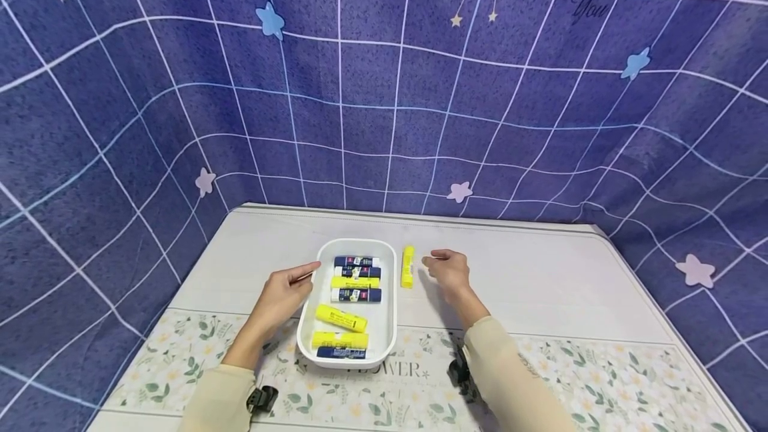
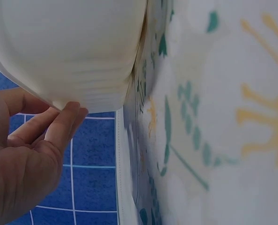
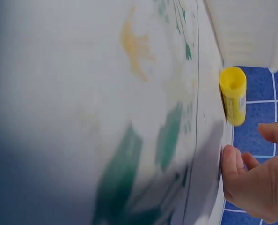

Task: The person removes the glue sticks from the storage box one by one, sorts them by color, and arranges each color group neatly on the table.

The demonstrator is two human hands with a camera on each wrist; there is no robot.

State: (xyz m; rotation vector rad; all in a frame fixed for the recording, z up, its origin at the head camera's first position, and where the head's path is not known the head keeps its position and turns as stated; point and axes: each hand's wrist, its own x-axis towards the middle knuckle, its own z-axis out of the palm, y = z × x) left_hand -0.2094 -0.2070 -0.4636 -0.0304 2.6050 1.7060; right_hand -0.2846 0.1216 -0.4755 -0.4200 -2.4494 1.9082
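Observation:
A white plastic bin point(image 1: 391, 305) stands on the table with several yellow and dark-blue glue sticks lying in it. At its left side my left hand point(image 1: 287, 295) pinches the rim, thumb on top and fingers against the outer wall, as the left wrist view shows. To the right of the bin, one yellow glue stick point(image 1: 407, 267) lies on the table, pointing away from me. My right hand point(image 1: 451, 273) is just right of that stick, its fingers loosely bent around nothing. In the right wrist view, a gap separates the thumb from the yellow stick.
A white cover with a floral band point(image 1: 606, 379) lies over the table. Behind the table's back edge hangs a blue curtain point(image 1: 372, 119) with a white grid and stars, which also runs along both sides.

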